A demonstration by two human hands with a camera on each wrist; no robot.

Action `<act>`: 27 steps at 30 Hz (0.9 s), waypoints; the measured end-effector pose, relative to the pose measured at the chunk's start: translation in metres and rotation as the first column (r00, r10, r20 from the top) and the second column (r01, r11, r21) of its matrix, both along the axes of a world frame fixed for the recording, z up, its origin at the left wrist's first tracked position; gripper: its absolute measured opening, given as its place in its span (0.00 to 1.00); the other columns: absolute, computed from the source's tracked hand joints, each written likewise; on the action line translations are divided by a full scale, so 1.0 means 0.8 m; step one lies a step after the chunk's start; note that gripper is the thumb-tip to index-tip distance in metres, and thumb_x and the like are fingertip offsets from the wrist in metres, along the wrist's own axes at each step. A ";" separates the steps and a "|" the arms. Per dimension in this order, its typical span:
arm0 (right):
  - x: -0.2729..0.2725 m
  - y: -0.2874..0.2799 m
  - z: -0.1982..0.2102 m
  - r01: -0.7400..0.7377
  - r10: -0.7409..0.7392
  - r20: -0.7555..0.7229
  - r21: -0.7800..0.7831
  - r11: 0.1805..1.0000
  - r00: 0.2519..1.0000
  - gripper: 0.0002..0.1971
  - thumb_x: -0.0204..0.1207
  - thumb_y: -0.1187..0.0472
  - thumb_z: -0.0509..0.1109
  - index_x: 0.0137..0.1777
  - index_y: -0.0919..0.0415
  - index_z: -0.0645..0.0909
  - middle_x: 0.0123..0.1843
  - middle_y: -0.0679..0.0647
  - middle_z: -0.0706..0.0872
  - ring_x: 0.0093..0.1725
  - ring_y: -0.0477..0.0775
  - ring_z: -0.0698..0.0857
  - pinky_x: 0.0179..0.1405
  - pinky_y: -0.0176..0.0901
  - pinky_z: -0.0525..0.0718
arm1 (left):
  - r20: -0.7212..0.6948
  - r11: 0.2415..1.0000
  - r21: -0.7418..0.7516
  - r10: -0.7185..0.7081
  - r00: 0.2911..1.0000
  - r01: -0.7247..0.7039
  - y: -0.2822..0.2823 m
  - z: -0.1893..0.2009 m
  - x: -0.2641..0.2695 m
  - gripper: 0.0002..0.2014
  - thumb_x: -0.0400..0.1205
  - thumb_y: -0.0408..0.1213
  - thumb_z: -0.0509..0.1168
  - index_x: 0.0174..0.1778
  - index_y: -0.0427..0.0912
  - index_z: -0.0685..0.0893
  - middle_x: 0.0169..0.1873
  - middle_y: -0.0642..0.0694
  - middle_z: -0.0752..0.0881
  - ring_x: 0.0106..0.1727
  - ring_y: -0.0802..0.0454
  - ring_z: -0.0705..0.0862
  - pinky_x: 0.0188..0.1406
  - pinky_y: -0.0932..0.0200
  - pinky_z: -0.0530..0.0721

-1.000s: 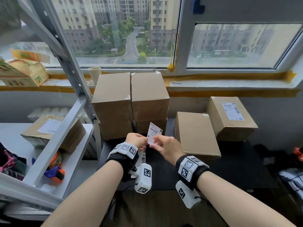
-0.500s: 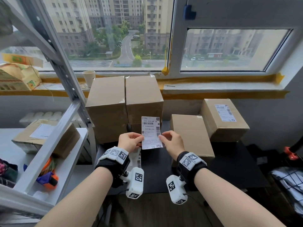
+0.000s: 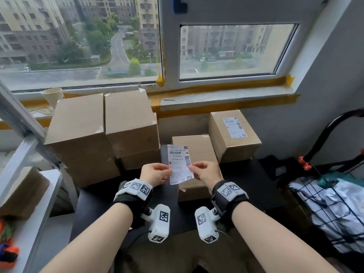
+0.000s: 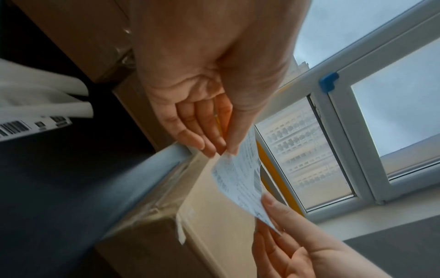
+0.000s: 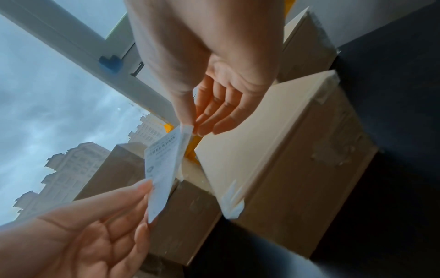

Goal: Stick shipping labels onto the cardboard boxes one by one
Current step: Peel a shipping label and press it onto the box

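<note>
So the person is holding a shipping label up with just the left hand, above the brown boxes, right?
Not quite: both hands hold it. The left hand pinches the label at its left edge and the right hand pinches the right edge, as the head view shows. It is indeed above the brown boxes.

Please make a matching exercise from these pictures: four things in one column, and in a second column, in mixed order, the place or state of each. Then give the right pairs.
Things:
1. shipping label
2. paper cup
3. far right box
4. box behind the hands

Places or states:
A. on the windowsill
B. top bare, no label yet
C. pinched by the left hand and right hand
D. label already stuck on top

Pairs: 1-C, 2-A, 3-D, 4-B
</note>
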State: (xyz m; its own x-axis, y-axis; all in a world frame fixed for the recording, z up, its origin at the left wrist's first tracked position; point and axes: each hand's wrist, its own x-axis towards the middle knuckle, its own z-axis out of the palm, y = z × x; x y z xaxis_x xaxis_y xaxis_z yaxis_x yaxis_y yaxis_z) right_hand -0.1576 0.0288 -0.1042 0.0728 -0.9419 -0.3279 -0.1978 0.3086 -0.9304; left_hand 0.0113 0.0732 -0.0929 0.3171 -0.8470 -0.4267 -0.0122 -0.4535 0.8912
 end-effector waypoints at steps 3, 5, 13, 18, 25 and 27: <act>-0.029 -0.020 -0.005 0.021 -0.021 -0.055 -0.002 1.000 0.998 0.08 0.70 0.67 0.77 0.40 0.58 0.80 0.46 0.59 0.88 0.42 0.51 0.87 0.36 0.37 0.85 | -0.020 0.999 0.023 -0.037 0.999 0.038 -0.022 -0.006 -0.026 0.05 0.72 0.24 0.74 0.38 0.37 0.85 0.39 0.39 0.87 0.37 0.49 0.85 0.36 0.65 0.85; -0.045 -0.032 -0.006 0.010 -0.011 -0.109 -0.009 1.000 0.994 0.09 0.69 0.67 0.77 0.39 0.57 0.79 0.44 0.57 0.87 0.40 0.49 0.86 0.35 0.36 0.84 | -0.017 0.998 0.047 -0.039 0.999 0.039 -0.036 -0.011 -0.042 0.07 0.71 0.23 0.74 0.37 0.37 0.85 0.39 0.40 0.88 0.37 0.50 0.85 0.39 0.62 0.84; -0.071 -0.083 -0.027 -0.044 0.037 -0.294 -0.016 0.999 0.955 0.12 0.68 0.61 0.79 0.43 0.55 0.77 0.40 0.49 0.85 0.45 0.51 0.87 0.52 0.50 0.88 | 0.162 0.991 0.133 -0.027 0.986 0.006 -0.080 -0.027 -0.080 0.09 0.68 0.25 0.77 0.32 0.43 0.86 0.39 0.39 0.90 0.44 0.43 0.90 0.52 0.48 0.88; -0.070 -0.103 -0.032 -0.097 0.074 -0.407 -0.036 0.995 0.910 0.16 0.69 0.58 0.78 0.51 0.55 0.75 0.37 0.45 0.83 0.42 0.48 0.84 0.43 0.40 0.80 | 0.265 0.982 0.172 0.029 0.964 -0.077 -0.095 -0.034 -0.089 0.09 0.67 0.28 0.78 0.41 0.39 0.89 0.39 0.41 0.90 0.46 0.45 0.90 0.55 0.50 0.87; -0.061 -0.110 -0.039 -0.174 0.143 -0.470 -0.023 0.984 0.871 0.16 0.69 0.55 0.77 0.51 0.55 0.74 0.41 0.48 0.84 0.45 0.50 0.84 0.44 0.42 0.81 | 0.294 0.970 0.179 0.106 0.950 -0.163 -0.101 -0.036 -0.086 0.13 0.67 0.27 0.78 0.35 0.44 0.80 0.33 0.44 0.88 0.45 0.44 0.89 0.53 0.48 0.87; -0.059 -0.110 -0.039 -0.188 0.152 -0.473 -0.028 0.982 0.868 0.16 0.70 0.54 0.77 0.51 0.55 0.74 0.41 0.48 0.85 0.45 0.50 0.84 0.44 0.42 0.81 | 0.309 0.968 0.178 0.113 0.944 -0.174 -0.100 -0.036 -0.084 0.13 0.67 0.28 0.77 0.35 0.44 0.79 0.36 0.43 0.89 0.45 0.44 0.89 0.52 0.49 0.88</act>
State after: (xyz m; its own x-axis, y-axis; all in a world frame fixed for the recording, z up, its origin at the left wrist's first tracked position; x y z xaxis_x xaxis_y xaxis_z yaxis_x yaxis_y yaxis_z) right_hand -0.2047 -0.0592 -0.1355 0.0890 -0.9509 -0.2966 -0.6577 0.1675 -0.7344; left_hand -0.0557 -0.0070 -0.1217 0.5659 -0.6897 -0.4518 -0.1813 -0.6387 0.7478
